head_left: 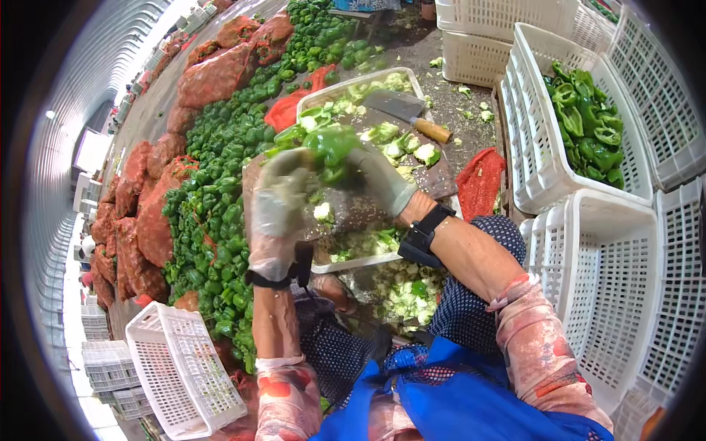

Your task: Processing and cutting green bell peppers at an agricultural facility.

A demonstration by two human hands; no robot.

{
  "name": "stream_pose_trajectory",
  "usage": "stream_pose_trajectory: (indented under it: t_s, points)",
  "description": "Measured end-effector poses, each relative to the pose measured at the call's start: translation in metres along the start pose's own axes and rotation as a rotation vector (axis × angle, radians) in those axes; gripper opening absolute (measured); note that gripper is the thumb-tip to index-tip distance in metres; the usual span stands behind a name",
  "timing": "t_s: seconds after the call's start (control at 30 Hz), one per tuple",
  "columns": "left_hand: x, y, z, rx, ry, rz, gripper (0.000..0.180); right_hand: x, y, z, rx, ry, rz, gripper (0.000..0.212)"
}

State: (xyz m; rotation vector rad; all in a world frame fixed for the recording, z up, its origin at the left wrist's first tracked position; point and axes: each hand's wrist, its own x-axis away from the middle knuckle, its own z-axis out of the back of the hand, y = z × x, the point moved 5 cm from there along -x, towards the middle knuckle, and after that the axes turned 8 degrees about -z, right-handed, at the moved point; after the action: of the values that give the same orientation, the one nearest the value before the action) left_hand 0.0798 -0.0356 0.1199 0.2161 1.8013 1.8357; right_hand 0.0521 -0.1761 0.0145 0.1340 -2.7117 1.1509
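Note:
Between my two gloved hands, above a white tray (413,76), is a green bell pepper (331,145), blurred by motion. My left hand (283,192) grips it from the left side, in a pale, wet-looking glove. On the other side my right hand (379,180), in a greyish glove, has its fingers closed against the pepper; the fingertips are partly hidden. A cleaver (397,105) with a wooden handle lies across the tray's far right part. Pale pepper cores (397,145) lie around the board (440,180) in front of me, and more trimmings fill the tray.
A long heap of green peppers (213,213) stretches along the left, beside red mesh sacks (154,220). White crates stand at the right, one holding cut peppers (585,125), another nearer crate (581,294) below it. A tilted crate (184,367) sits at lower left.

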Motion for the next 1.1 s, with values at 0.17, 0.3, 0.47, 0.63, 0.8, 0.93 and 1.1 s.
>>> stream_pose_trajectory:
  t_s: [0.17,0.3,0.47,0.63,0.8,0.93,1.1]
  points:
    - [-0.002,-0.035,0.014,-0.117,-0.045,-0.026,0.068,-0.015,0.01,0.003,0.577,0.164,0.134,0.073]
    - [-0.004,-0.049,0.017,0.052,-0.047,0.054,0.063,0.006,-0.001,-0.021,0.871,0.196,0.078,0.084]
    - [-0.009,-0.08,0.032,0.316,-0.054,0.193,0.053,0.018,-0.014,-0.04,1.206,0.248,0.222,0.086]
    - [-0.008,-0.082,0.028,-0.336,-0.224,-0.164,0.027,0.014,-0.012,-0.024,1.247,0.312,0.117,0.079]
    - [0.002,-0.099,0.038,0.338,-0.076,0.21,0.039,0.017,-0.022,-0.021,1.124,0.291,0.152,0.059]
    - [0.008,-0.107,0.033,0.649,0.024,0.411,0.056,0.018,-0.022,-0.01,0.94,0.208,0.038,0.057]
    - [0.006,-0.124,0.029,0.584,0.211,0.545,0.044,0.025,-0.027,-0.023,0.699,0.177,0.044,0.06]
